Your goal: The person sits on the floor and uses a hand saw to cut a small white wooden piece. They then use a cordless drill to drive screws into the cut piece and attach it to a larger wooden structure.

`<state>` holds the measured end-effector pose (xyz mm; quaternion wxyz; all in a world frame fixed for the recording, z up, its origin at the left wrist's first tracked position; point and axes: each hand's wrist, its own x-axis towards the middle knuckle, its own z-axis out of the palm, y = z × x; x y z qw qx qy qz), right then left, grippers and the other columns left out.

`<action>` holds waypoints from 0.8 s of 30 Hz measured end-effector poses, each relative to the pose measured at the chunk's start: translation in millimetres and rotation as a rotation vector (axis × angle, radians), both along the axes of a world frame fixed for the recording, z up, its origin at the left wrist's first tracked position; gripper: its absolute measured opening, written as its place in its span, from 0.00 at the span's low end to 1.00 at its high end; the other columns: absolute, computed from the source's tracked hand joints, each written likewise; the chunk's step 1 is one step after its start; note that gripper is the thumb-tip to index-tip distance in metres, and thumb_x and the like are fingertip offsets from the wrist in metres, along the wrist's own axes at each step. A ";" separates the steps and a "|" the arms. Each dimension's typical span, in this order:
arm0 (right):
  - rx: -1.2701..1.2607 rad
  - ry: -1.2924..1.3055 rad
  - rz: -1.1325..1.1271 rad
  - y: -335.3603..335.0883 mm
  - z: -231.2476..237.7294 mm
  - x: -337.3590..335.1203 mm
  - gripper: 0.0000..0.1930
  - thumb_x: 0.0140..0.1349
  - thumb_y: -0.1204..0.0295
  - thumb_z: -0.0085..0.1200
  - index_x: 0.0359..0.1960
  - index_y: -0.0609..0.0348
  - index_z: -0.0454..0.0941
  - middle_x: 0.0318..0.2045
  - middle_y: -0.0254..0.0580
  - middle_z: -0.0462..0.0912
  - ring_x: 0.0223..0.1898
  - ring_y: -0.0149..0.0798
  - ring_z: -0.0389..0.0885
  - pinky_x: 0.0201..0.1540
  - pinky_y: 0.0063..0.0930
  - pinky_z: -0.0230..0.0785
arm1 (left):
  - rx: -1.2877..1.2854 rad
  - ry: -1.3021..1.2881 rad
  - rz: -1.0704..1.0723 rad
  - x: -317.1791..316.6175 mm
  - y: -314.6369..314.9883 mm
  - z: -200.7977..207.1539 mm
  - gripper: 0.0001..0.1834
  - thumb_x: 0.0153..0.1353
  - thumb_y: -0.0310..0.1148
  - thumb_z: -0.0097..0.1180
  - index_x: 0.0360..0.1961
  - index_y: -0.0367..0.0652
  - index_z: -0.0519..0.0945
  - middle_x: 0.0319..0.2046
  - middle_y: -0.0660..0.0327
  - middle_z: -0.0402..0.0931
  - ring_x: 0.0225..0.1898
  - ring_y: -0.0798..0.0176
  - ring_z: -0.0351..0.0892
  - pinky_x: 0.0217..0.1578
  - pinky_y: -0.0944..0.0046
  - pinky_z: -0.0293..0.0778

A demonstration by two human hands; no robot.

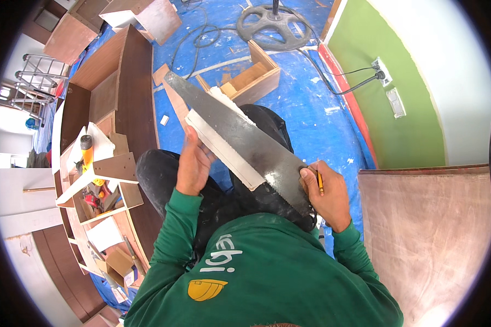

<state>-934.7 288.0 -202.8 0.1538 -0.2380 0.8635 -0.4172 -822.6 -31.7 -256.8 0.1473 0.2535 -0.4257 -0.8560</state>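
Observation:
A handsaw [232,122] lies slantwise over a white board piece [226,152] above my lap, its broad grey blade pointing to the far left. My right hand [331,195] is closed at the saw's wide end. The grip itself is mostly hidden under the hand. A yellow pencil [320,184] sticks out between the fingers of the same hand. My left hand [193,166] supports the white board at its left edge, thumb up and fingers partly behind it. Some of the board shows past the blade's far edge.
A wooden drawer box [264,82] stands on the blue floor sheet [316,128] beyond my knees. Cables run near a round black base [274,27]. On the left lies a brown cabinet [139,87] with a yellow tool [87,150]. A wooden panel [425,234] is at right.

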 end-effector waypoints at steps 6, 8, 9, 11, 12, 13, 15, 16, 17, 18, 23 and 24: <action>0.033 -0.029 -0.017 0.1 15.8 10.4 0.13 0.75 0.64 0.61 0.40 0.63 0.81 0.28 0.53 0.85 0.32 0.60 0.86 0.37 0.47 0.75 | -0.180 0.008 0.088 -11.0 -3.3 10.8 0.34 0.79 0.41 0.60 0.78 0.45 0.60 0.69 0.57 0.73 0.68 0.55 0.76 0.65 0.41 0.77; 0.033 -0.039 -0.015 0.5 15.9 15.2 0.13 0.75 0.64 0.61 0.40 0.63 0.81 0.29 0.54 0.86 0.33 0.60 0.86 0.37 0.48 0.75 | -0.189 -0.011 0.076 -6.3 1.6 9.2 0.34 0.78 0.38 0.61 0.77 0.45 0.60 0.68 0.57 0.73 0.67 0.55 0.77 0.64 0.40 0.78; 0.038 -0.044 -0.013 0.9 15.9 16.9 0.13 0.75 0.64 0.61 0.40 0.64 0.81 0.30 0.54 0.86 0.33 0.60 0.86 0.38 0.48 0.76 | -0.183 -0.013 0.076 -4.6 4.0 8.0 0.33 0.78 0.38 0.60 0.76 0.44 0.60 0.68 0.57 0.73 0.67 0.55 0.77 0.63 0.40 0.78; 0.042 -0.030 -0.006 -0.1 9.9 17.6 0.13 0.75 0.64 0.61 0.40 0.64 0.80 0.30 0.55 0.86 0.33 0.61 0.86 0.38 0.49 0.76 | -0.156 -0.006 0.079 -3.9 5.9 7.9 0.31 0.78 0.37 0.59 0.75 0.44 0.61 0.66 0.56 0.74 0.66 0.55 0.78 0.63 0.40 0.79; 0.043 -0.022 0.001 -0.1 7.5 17.2 0.13 0.75 0.64 0.61 0.41 0.64 0.80 0.31 0.56 0.86 0.33 0.61 0.86 0.38 0.49 0.76 | -0.134 0.003 0.081 -5.8 5.3 9.5 0.29 0.78 0.36 0.59 0.74 0.43 0.62 0.66 0.56 0.74 0.65 0.55 0.78 0.63 0.40 0.79; 0.052 -0.007 0.004 0.9 7.0 17.0 0.13 0.75 0.64 0.61 0.41 0.64 0.80 0.31 0.56 0.86 0.34 0.61 0.86 0.38 0.49 0.76 | -0.113 0.012 0.083 -6.5 5.2 9.9 0.28 0.78 0.35 0.58 0.73 0.43 0.62 0.65 0.55 0.74 0.65 0.55 0.78 0.63 0.40 0.79; 0.059 0.024 0.011 1.3 5.5 17.3 0.13 0.75 0.64 0.61 0.42 0.64 0.80 0.32 0.57 0.87 0.34 0.62 0.86 0.39 0.50 0.76 | -0.026 0.076 0.079 -4.8 2.3 10.3 0.27 0.78 0.34 0.57 0.72 0.43 0.62 0.65 0.55 0.74 0.65 0.55 0.78 0.63 0.41 0.79; 0.064 0.023 0.014 1.4 4.6 17.5 0.13 0.75 0.64 0.61 0.43 0.64 0.80 0.33 0.57 0.87 0.34 0.62 0.86 0.39 0.50 0.76 | 0.016 0.108 0.076 -4.2 1.2 10.4 0.27 0.78 0.33 0.57 0.72 0.42 0.62 0.65 0.55 0.74 0.65 0.55 0.78 0.63 0.41 0.79; 0.072 0.023 0.015 1.8 3.7 18.5 0.13 0.75 0.64 0.61 0.43 0.64 0.80 0.33 0.57 0.87 0.35 0.62 0.86 0.38 0.50 0.76 | 0.015 0.103 0.092 -4.3 1.0 9.9 0.27 0.79 0.33 0.57 0.72 0.42 0.62 0.65 0.55 0.74 0.65 0.55 0.78 0.63 0.41 0.79; 0.080 0.022 0.015 2.2 3.3 19.8 0.13 0.75 0.64 0.61 0.43 0.64 0.80 0.33 0.56 0.87 0.35 0.62 0.87 0.38 0.50 0.77 | 0.014 0.098 0.107 -4.9 1.5 9.3 0.28 0.79 0.34 0.58 0.72 0.42 0.62 0.65 0.55 0.74 0.66 0.55 0.77 0.63 0.41 0.79; 0.068 -0.009 -0.025 0.2 1.8 32.4 0.14 0.75 0.63 0.62 0.43 0.64 0.80 0.34 0.56 0.87 0.35 0.61 0.87 0.38 0.49 0.77 | -0.118 0.065 0.141 -9.7 13.3 7.3 0.33 0.78 0.36 0.61 0.76 0.42 0.60 0.65 0.56 0.74 0.67 0.58 0.76 0.65 0.44 0.78; 0.068 -0.007 -0.031 0.5 0.8 33.6 0.14 0.75 0.63 0.62 0.43 0.64 0.80 0.34 0.56 0.87 0.35 0.61 0.87 0.38 0.49 0.77 | -0.119 0.073 0.138 -9.4 13.5 6.1 0.34 0.78 0.36 0.62 0.77 0.42 0.60 0.66 0.57 0.74 0.66 0.58 0.76 0.66 0.44 0.78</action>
